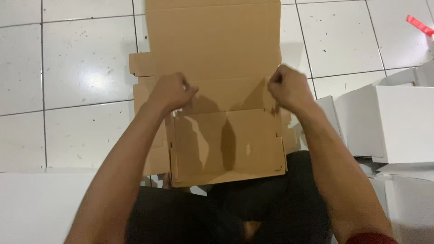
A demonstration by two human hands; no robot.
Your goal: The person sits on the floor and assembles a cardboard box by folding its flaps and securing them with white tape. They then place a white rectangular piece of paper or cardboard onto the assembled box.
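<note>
The person sits on the floor, and a flat brown cardboard box blank lies in front of them in the center of the frame, its long axis running from the lap at the bottom up to the top edge. The near part of it is already folded up, so that a wall panel stands between the knees and the two hands.

The left hand is clenched on the cardboard at the left end of the fold line, a little left of center. The right hand is clenched on it at the right end, a little right of center. Both hands are at almost the same height in the frame and equally near to the fold; the flat sheet goes away from them toward the top. Small side flaps stick out at the left edge.

The surface is a floor of white tiles with dark joints and some small spots. At the right stands a white box, close to the right forearm, with more white pieces near it, and white sheets lie at the lower left. A small red object is at the upper right corner.
</note>
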